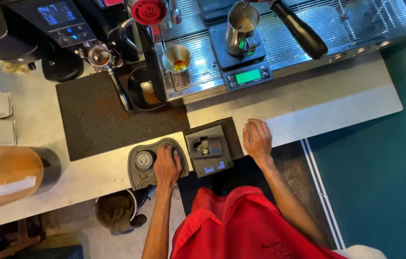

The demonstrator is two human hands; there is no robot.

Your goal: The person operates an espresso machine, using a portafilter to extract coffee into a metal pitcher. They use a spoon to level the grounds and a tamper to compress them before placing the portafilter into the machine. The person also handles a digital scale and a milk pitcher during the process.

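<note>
Spanning the pale counter beside teal floor, left hand clamps a tamper on its grey tray; right hand rests, fingers loosely curled together.

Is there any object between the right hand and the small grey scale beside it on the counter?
Nothing visible: the right hand rests on the counter just right of the small grey scale, with only bare surface between them.

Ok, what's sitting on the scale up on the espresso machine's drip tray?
A steel pitcher stands on the scale, with some pale brown liquid showing inside. A black handle crosses beside its rim. How full it is cannot be seen, and the pitcher covers the middle of the platform.
</note>
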